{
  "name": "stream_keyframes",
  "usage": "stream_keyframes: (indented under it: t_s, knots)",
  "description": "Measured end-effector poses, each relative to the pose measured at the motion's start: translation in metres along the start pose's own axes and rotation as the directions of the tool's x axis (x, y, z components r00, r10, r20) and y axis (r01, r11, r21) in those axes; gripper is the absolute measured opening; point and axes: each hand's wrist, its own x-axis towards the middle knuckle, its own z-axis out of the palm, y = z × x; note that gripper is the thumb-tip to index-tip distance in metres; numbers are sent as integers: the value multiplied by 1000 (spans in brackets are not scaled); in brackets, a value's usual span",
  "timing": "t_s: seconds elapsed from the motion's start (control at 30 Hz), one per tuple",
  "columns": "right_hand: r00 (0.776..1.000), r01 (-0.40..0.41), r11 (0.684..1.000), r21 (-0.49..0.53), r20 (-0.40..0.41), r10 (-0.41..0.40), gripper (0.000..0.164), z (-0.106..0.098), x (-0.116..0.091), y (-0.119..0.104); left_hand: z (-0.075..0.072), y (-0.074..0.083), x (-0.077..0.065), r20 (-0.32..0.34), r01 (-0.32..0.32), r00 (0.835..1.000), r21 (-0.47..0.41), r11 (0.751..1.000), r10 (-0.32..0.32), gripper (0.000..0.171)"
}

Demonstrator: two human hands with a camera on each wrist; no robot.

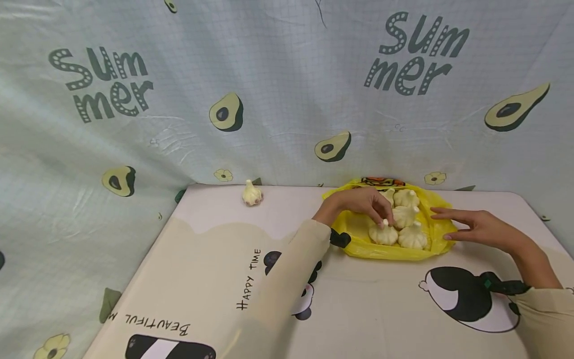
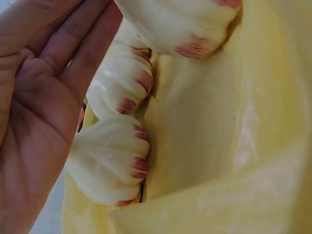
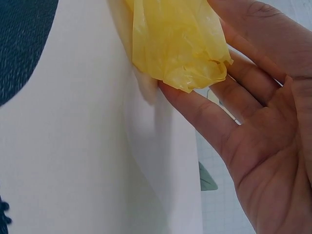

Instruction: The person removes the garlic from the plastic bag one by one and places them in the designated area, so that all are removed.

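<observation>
Over a yellow plastic bag (image 1: 358,228) at the back of the table, my left hand (image 1: 365,202) reaches in from the left. Its thumb and fingers pinch the top of a garlic bulb (image 1: 383,235), whose pink-streaked underside fills the top of the left wrist view. Several more bulbs sit in the bag, among them a front right bulb (image 1: 412,237) and a middle bulb (image 1: 405,217). My right hand (image 1: 486,228) is at the bag's right end, with fingers spread and fairly straight around the bag's crumpled yellow edge (image 3: 183,48).
A single garlic bulb (image 1: 252,193) stands at the table's back left. The table cover (image 1: 215,239) carries printed bears and words. A hanging avocado-print sheet (image 1: 278,75) rises behind the table, close to the bag.
</observation>
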Motion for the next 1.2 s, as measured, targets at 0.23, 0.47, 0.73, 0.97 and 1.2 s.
stream_keyframes:
  t_s: [0.23,0.47,0.73,0.97,1.2]
  knots:
    - [1000,-2,1000,2,5,2,48,0,1,3,2,-4,-1,39,1,999,-95,996,3,9]
    - [1000,15,999,29,-10,-15,47,0,0,2,1,-9,-8,-2,-20,1000,46,999,21,23]
    - [1000,-8,999,40,-6,8,48,-2,-2,4,0,-15,-9,-38,-26,999,62,998,28,28]
    - [1000,-9,999,33,-6,9,49,-2,-1,5,2,-19,-7,-52,-59,997,79,995,63,25]
    - [1000,6,999,33,8,-7,48,-1,1,5,3,-15,-14,-84,-63,994,115,991,73,24]
